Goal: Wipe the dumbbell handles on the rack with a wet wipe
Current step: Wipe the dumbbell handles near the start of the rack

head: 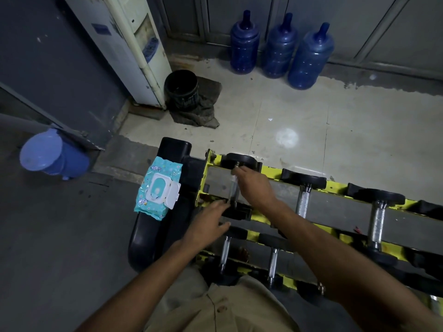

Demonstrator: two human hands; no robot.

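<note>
Your right hand [256, 185] is curled over the handle [232, 197] of the leftmost dumbbell [239, 160] on the top tier of the yellow rack [338, 186]. It presses a pale wet wipe [234, 185] around that bar, with the fingertips up near the far black head. Your left hand [211, 219] lies flat, fingers straight and relaxed, on the near head of the same dumbbell at the rack's left end; it holds nothing.

Two more dumbbells [303, 200] sit to the right on the same tier, their knurled handles bare, and two smaller ones [273, 259] stand on the tier below, close to your body.

The teal pack of wipes [157, 190] lies on the black end frame [175, 144] just left of the rack, its white lid flipped open.

On the floor beyond, three blue water jugs [279, 46] stand in a row against the wall. A black bucket [182, 88] sits on a dark cloth beside a white water dispenser [134, 44], and a blue lidded bin [52, 154] stands far left.
</note>
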